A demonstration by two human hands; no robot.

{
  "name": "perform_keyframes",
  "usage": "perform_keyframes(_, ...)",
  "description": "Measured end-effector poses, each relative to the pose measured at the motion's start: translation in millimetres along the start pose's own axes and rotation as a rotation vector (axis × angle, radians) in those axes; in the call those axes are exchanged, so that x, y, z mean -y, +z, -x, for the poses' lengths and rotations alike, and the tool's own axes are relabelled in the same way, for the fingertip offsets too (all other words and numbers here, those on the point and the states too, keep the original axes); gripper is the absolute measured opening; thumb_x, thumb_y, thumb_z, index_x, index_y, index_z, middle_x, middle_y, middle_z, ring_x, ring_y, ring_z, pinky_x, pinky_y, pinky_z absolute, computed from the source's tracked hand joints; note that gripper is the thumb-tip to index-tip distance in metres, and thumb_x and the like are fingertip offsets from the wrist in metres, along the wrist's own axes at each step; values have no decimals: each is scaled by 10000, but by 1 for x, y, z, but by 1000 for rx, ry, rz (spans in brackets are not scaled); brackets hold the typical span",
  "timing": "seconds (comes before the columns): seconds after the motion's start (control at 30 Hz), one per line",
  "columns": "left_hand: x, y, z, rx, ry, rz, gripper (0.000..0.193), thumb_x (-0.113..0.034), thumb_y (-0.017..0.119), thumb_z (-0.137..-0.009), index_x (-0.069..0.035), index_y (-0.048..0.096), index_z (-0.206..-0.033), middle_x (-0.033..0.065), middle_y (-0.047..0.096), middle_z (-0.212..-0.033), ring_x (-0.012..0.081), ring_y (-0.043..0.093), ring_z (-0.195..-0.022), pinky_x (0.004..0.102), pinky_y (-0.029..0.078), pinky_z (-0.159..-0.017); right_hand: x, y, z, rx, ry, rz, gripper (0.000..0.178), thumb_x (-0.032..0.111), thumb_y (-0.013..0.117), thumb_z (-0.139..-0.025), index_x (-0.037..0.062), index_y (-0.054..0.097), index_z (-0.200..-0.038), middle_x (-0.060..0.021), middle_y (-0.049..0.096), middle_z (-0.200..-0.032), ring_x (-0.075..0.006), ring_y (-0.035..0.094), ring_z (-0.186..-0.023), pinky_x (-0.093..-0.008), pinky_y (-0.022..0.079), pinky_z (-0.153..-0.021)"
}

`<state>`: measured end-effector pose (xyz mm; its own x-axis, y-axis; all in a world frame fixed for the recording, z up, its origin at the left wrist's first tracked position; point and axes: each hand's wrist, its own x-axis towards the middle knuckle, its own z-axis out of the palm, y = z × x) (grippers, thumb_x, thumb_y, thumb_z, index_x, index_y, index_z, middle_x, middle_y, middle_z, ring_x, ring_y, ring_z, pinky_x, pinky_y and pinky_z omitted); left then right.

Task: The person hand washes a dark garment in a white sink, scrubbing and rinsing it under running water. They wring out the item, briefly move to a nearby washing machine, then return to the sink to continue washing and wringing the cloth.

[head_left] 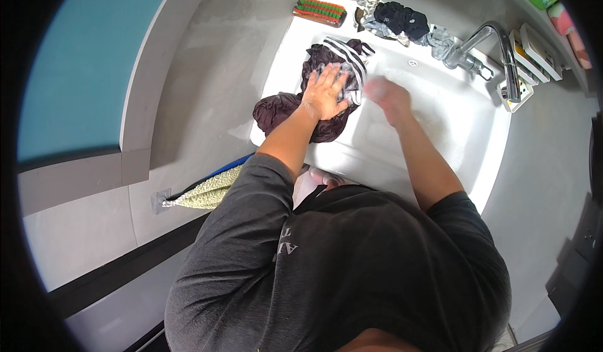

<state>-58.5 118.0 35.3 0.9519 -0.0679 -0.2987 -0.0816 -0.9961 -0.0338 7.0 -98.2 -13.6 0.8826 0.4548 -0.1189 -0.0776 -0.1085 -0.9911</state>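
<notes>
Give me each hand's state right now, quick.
Left hand: open, spread on the dark garment.
Right hand: blurred; cannot tell whether open or closed.

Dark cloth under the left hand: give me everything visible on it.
The dark brownish-maroon cloth looks thin, slightly shiny and wet, with a black-and-white striped band and whitish, foam-like patches. It lies bunched on the left side of the white sink. The left hand rests spread on it. Whether it is one piece is unclear.
</notes>
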Motion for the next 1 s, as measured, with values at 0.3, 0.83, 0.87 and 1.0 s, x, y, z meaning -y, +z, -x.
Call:
perform_keyframes(0.3, 17, 34, -11, -110, 50, -57, 753, -493, 502, -923, -178, 215, -1544, 121, 136, -1614, 289, 54, -1504, 569, 132, -1174, 57, 121, 20, 243, -558, 583, 367, 341, 496, -987, 158, 600, -1288, -118, 520, -1396, -327, 407, -1356, -509, 246, -1120)
perform_keyframes(0.83, 11, -67, 50, -64, 168, 426, 291, -223, 645, -740, 2, 602, -921, 208, 653, -908, 409, 621, -892, 480, 511, -792, -159, -110, -22, -316, 699, -3, 283, 187, 511, -943, 43, 590, -1174, -136, 644, -1109, -299, 638, -1002, -435, 521, -864)
perform_keyframes(0.87, 8, -71, 50, -5, 141, 432, 325, -268, 654, -755, 0, 599, -930, 213, 651, -899, 406, 622, -896, 477, 513, -791, -154, -96, -30, -510, 813, -474, 254, 146, 481, -958, 38, 598, -1156, -144, 660, -1086, -313, 659, -956, -432, 538, -843)
perform_keyframes(1.0, 5, -58, 53, 0, -174, 411, 550, -458, 711, -767, -7, 591, -1058, 238, 617, -1036, 396, 646, -894, 469, 520, -760, 45, -3, -28, 280, 462, -844, 261, 217, 518, -962, 9, 622, -1079, -108, 665, -1015, -255, 663, -825, -379, 568, -799)
